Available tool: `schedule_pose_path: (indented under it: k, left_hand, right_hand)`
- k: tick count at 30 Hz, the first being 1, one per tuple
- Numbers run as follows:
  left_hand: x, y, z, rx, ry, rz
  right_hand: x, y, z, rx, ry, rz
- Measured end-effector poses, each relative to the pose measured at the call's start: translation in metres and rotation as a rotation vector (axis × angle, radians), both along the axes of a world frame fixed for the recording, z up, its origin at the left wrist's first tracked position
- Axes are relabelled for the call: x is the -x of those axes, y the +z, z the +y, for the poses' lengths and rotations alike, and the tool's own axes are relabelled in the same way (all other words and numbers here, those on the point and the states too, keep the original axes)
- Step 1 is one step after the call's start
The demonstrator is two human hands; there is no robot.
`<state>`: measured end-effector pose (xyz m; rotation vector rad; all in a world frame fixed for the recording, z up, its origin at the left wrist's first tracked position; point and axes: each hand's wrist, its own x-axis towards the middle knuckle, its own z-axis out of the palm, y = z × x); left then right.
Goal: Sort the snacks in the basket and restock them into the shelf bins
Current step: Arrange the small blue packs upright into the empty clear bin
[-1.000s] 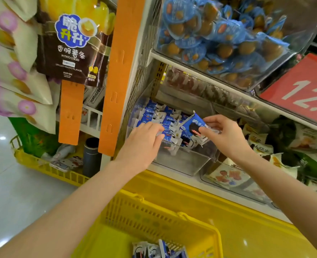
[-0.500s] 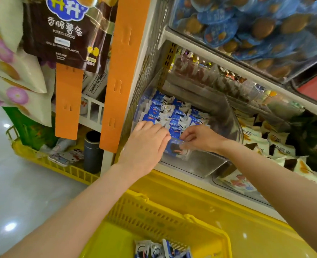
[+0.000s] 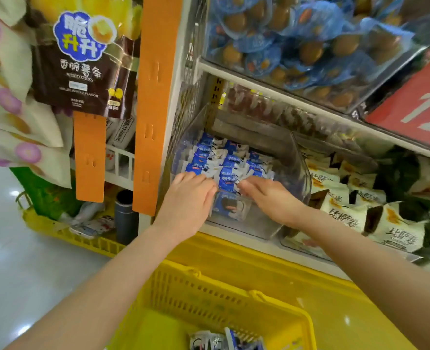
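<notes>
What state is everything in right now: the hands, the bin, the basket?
Left hand: flat, fingers resting on blue packets.
Right hand: fingertips on the packets; grip unclear.
Clear bin: partly filled, packets in rows.
Yellow basket: holds a few snacks.

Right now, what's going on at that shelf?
A person is filling the clear bin with blue-and-white packets. Their left grip presses flat on the rows; the right grip touches the front row, pinching or not I cannot tell. A few more lie in the yellow basket below.
</notes>
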<state>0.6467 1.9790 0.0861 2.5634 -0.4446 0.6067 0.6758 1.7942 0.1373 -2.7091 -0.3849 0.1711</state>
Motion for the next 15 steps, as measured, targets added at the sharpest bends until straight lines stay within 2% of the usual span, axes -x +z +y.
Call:
schedule_pose_path:
  k: [5,8,11,15]
  left_hand:
    - [0.002,0.008,-0.003,0.057,0.015,0.093]
    - [0.016,0.015,-0.008,0.051,0.017,0.103]
    - [0.042,0.01,-0.015,0.083,-0.003,0.022]
    - [0.09,-0.035,-0.029,0.131,-0.079,-0.064]
  right_hand:
    - [0.059,-0.017,-0.016,0.187,0.133,-0.278]
    - [0.088,-0.025,-0.025,0.17,0.128,-0.378]
    - [0.117,-0.041,-0.039,0.098,0.108,-0.465]
    - [0.157,-0.093,-0.059,0.061,0.044,-0.513]
